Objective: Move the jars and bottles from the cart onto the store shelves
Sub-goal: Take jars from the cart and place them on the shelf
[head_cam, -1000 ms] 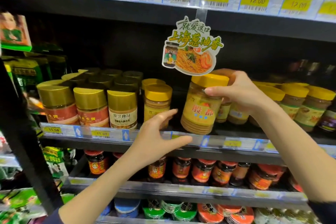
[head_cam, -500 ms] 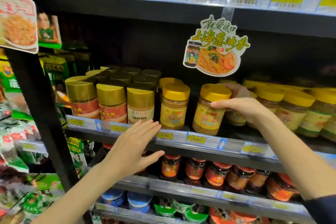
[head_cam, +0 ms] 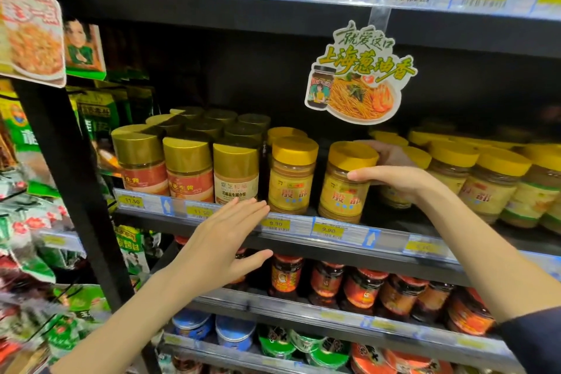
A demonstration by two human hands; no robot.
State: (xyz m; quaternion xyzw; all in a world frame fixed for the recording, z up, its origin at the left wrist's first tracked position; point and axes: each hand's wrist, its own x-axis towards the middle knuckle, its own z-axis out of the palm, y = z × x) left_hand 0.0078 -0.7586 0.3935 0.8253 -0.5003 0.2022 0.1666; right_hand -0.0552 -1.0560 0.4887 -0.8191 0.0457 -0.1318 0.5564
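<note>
A yellow-lidded jar (head_cam: 343, 191) with a yellow label stands upright at the front of the middle shelf (head_cam: 394, 240). My right hand (head_cam: 400, 179) grips its upper part, thumb across the front and fingers behind the lid. A matching jar (head_cam: 291, 179) stands just to its left with a small gap between them. My left hand (head_cam: 221, 246) hovers flat with straight fingers in front of the shelf's price rail, below the gold-lidded jars, and holds nothing. The cart is out of view.
Gold-lidded jars (head_cam: 188, 167) fill the shelf's left part and more yellow-lidded jars (head_cam: 491, 188) its right. A cardboard noodle sign (head_cam: 361, 82) hangs just above the held jar. Red-lidded jars (head_cam: 364, 291) line the shelf below. A black upright (head_cam: 69, 161) and hanging bags stand at left.
My right hand has lowered the tilted jar until it stands on the shelf beside the matching jar. My left hand has sunk from the shelf edge to just below it.
</note>
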